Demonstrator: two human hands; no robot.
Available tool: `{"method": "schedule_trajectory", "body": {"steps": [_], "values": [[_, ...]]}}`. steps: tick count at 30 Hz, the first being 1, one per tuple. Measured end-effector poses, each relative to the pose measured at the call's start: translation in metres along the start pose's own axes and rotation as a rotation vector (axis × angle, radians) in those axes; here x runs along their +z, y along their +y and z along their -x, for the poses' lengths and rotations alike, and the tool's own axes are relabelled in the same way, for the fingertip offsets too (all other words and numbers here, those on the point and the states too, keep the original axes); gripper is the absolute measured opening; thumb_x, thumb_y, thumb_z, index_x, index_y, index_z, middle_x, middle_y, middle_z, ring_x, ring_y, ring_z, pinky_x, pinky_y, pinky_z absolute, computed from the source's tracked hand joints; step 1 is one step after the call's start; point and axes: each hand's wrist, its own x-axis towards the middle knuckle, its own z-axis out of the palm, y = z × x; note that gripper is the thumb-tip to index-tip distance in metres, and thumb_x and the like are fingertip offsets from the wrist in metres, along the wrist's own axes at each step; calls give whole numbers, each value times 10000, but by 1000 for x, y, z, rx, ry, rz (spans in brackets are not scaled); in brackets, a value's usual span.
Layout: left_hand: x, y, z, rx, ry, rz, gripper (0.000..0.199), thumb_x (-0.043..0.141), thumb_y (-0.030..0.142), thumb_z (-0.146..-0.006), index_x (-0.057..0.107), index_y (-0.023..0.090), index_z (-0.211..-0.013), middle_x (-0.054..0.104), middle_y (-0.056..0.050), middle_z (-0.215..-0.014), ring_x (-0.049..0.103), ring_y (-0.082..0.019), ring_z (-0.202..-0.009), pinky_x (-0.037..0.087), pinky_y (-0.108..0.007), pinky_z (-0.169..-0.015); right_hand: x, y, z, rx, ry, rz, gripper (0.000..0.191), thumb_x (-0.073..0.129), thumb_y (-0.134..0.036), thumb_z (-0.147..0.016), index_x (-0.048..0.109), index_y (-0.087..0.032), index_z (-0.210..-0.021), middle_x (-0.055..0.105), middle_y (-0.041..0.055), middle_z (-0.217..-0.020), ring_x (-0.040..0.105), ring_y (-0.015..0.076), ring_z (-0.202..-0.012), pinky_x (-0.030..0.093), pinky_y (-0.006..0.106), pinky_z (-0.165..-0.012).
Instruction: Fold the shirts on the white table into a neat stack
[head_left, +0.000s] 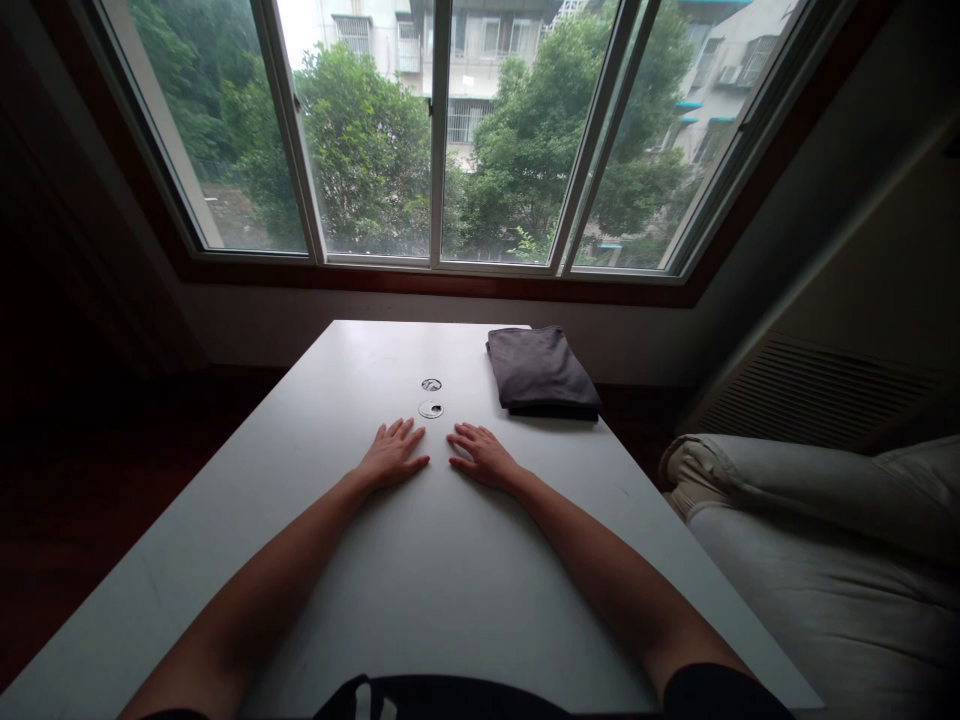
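Note:
My left hand (391,455) lies palm down on the white table (435,580), its fingers spread and holding nothing. Close by on the right, my right hand (481,455) rests flat in the same way, fingers apart, with a small gap between the two thumbs. Just beyond my fingertips is a round grommet cover (430,410) with a dark notch, and behind it a round hole (431,385) in the tabletop. A folded dark grey cloth (544,370) sits at the table's far right corner, apart from my right hand.
A pale sofa (817,540) stands along the table's right side. Past the far edge is a wall with a wide sliding window (435,150), trees and a building outside. A slatted vent (817,390) is at the right, and dark floor (97,480) shows at the left.

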Motion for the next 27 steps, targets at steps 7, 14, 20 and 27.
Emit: {"method": "schedule_trajectory", "body": {"steps": [7,14,20,27], "values": [[1,-1,0,0,0,2,793,374,748,-978,359,294,-1628,226,-99,-1726,154,-357,-1593,112,-567,-1267,1,0,0,1,3,-2,589,541,-581,-1013,549,-273,-1514,408,103,-1638,342,308,-1535,253,535,-1262],[0,-1,0,2,-2,8,799,369,750,-978,357,288,-1630,225,-102,-1726,147,-360,-1594,106,-573,-1267,1,1,-1,-6,10,3,582,543,-579,-1013,549,-283,-1514,412,98,-1636,350,307,-1530,259,532,-1258],[0,0,0,-5,-6,3,798,380,744,-976,357,288,-1631,223,-99,-1727,151,-359,-1594,113,-574,-1266,1,0,0,-4,6,0,581,552,-570,-1011,548,-284,-1516,412,102,-1635,351,311,-1529,263,540,-1255],[1,0,0,-1,3,0,799,379,745,-974,364,284,-1627,230,-104,-1724,158,-355,-1593,112,-569,-1267,-1,0,0,1,-2,-1,583,551,-572,-1010,546,-281,-1516,410,101,-1637,345,307,-1532,258,538,-1257]]}}
